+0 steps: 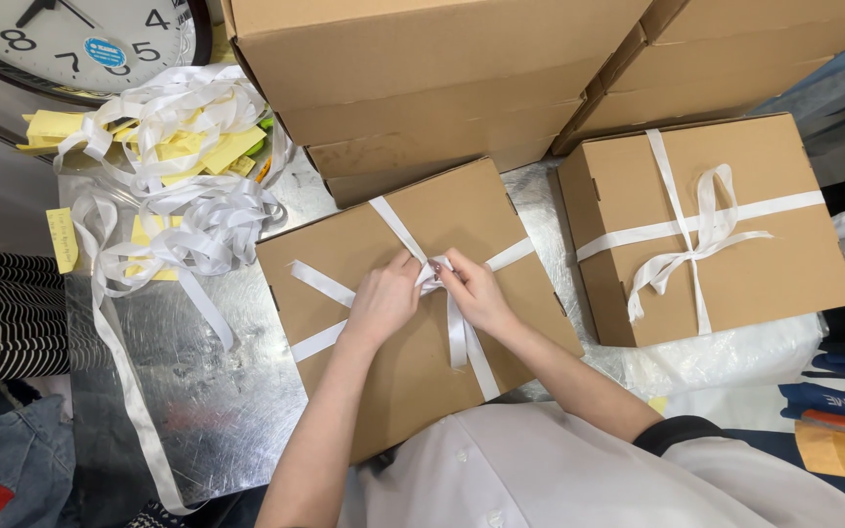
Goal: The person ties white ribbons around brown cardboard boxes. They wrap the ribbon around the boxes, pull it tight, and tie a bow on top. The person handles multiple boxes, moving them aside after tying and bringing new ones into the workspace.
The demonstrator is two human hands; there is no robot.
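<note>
Ribbon, white, flat satin (462, 332), crossing the brown cardboard box (413, 372) near me: soft, slippery I'd judge. My left hand (380, 305) and right hand (473, 293) pinch its knot at centre.

A second cardboard box (735, 235), already tied with a white ribbon bow (701, 230), sits to the right on the shiny metal table (217, 391). Plain boxes (422, 78) are stacked behind; loose white ribbons (183, 196), yellow paper slips (198, 147) and a wall clock (80, 39) lie at left
</note>
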